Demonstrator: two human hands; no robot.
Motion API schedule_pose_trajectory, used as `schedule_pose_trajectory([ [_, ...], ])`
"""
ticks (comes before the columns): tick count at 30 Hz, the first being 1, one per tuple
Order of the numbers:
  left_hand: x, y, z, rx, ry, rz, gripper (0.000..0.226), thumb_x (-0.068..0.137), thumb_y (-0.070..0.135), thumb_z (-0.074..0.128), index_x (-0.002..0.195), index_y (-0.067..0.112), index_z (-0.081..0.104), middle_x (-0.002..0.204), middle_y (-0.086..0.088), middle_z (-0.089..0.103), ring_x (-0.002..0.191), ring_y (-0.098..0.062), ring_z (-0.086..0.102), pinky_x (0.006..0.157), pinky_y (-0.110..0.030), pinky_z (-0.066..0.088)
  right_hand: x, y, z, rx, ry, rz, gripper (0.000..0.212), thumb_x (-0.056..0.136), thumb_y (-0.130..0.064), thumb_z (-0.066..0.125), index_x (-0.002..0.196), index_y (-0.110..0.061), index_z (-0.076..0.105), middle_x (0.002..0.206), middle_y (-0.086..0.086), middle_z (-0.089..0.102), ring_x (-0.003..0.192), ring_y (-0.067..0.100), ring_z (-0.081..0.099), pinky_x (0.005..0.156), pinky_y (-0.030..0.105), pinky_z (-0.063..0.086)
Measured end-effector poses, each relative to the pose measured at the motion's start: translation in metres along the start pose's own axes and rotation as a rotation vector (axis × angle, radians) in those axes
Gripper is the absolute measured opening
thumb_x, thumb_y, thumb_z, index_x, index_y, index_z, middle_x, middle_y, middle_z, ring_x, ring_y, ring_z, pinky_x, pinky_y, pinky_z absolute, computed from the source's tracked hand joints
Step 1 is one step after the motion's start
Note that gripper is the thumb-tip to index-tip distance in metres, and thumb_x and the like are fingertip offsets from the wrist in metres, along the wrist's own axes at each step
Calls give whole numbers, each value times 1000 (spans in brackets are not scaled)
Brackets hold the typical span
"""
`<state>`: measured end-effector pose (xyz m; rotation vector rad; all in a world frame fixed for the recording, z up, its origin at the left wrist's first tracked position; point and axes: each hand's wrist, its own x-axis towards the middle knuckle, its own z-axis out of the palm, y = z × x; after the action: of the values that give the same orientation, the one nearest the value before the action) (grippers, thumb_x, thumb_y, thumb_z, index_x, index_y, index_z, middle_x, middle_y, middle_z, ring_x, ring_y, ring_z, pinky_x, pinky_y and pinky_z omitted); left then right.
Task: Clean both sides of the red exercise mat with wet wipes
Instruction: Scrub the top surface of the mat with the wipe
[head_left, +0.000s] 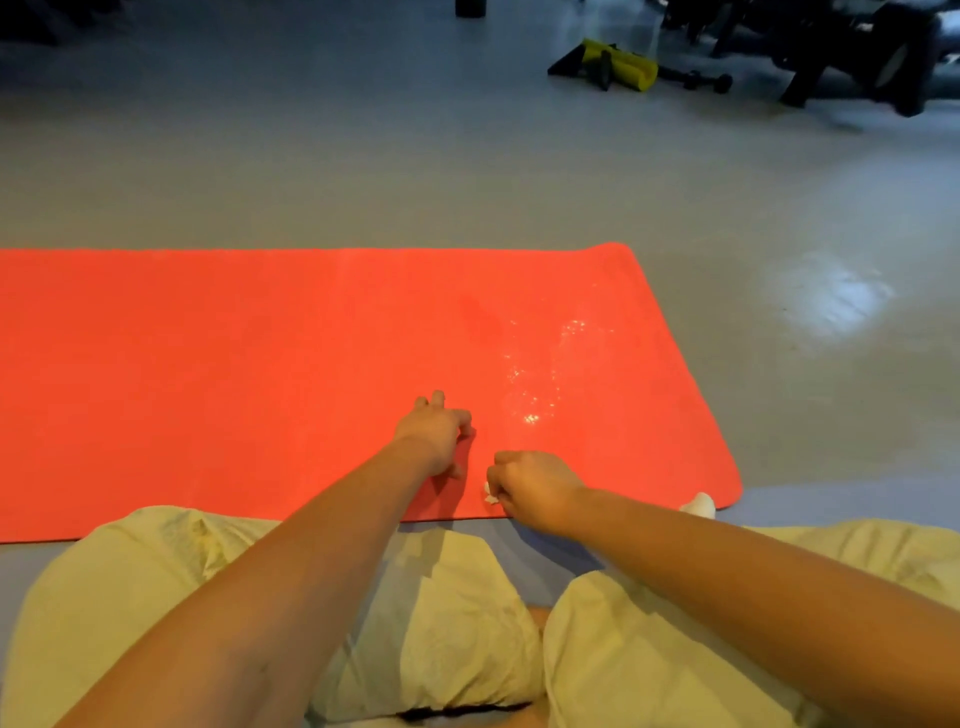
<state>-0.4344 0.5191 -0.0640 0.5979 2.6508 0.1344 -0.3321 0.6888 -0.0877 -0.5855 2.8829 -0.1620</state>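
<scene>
The red exercise mat (234, 374) lies flat on the grey floor, running off the left edge, with its right end rounded. A wet, shiny patch (535, 374) glistens on its right part. My left hand (436, 434) rests on the mat near its front edge, fingers bent with the tips touching the surface. Just to its right, my right hand (530, 486) is curled around a small white wet wipe (490, 493), pressing it on the mat by the front edge. Only a corner of the wipe shows.
My legs in pale yellow trousers (441, 613) are folded in front of the mat, and a white sock (701, 504) touches its front right corner. Black gym equipment (857, 57) and a yellow-black object (618, 67) stand on the floor at the far right.
</scene>
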Motion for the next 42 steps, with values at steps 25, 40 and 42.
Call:
schedule_pose_trajectory([
  [25,51,-20,-9,55,64,3,117,48,49,101,148,30,42,151,-7,37,143,-31,36,107,-50,47,80,37,-20,-17,187,122,16,90,-16,58,99,-17,71,96,5,59,91,33,62,63,36,40],
  [40,107,-23,-6,-76,307,7,27,100,47,58,114,26,68,121,-8,52,120,-32,49,95,-44,47,80,39,-17,-78,206,70,3,88,-15,65,91,-16,66,92,3,60,90,28,62,61,36,44],
  [42,107,-23,18,-63,486,-1,21,101,42,54,109,25,63,115,-5,52,113,-30,50,88,-44,44,85,45,-12,-70,223,87,4,85,-13,68,86,-17,66,86,2,58,86,28,62,58,37,47],
])
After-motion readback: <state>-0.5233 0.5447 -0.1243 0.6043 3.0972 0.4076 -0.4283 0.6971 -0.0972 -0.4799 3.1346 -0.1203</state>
